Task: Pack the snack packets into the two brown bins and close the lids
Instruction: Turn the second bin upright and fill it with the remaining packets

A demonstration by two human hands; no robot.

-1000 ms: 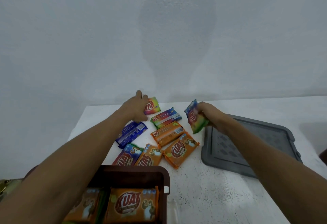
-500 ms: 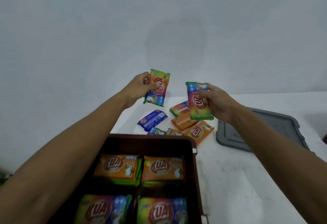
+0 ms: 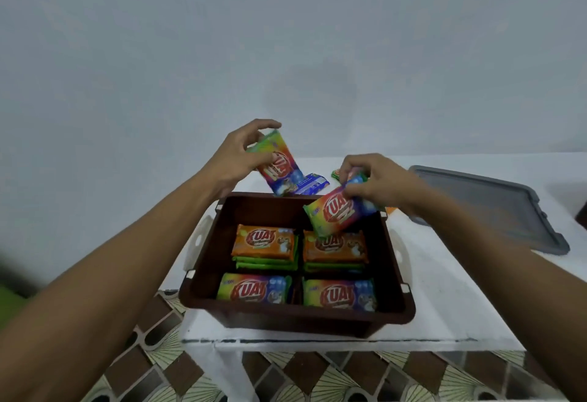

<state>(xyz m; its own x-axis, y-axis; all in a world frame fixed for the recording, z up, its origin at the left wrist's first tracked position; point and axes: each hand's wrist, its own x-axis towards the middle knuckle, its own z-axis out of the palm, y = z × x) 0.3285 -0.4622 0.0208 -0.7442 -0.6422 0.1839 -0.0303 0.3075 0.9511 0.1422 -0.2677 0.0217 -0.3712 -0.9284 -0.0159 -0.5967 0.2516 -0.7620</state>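
left hand [image 3: 233, 160] curls round the left packet [image 3: 281, 168], rainbow "KUAT", held above the bin's far rim. right hand [image 3: 373, 184] pinches the right packet [image 3: 336, 215], same print, tilted over the far-right corner. bin [image 3: 295, 319] is open, near the bench [image 3: 444, 300] front edge. Inside: orange stacks [image 3: 263, 242] "KUAT" in the far row, rainbow pair [image 3: 254, 288] near; gap along the far wall. blue packet [image 3: 313, 184] behind the bin, unreadable. lid [image 3: 495, 207] lies flat to the right, apart.

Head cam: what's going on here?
A person is packing snack packets into a brown bin. The left hand holds a rainbow packet near the bin's far rim; the right hand holds a second packet over the far right stack. Four stacks sit inside. The gray lid lies on the table to the right.
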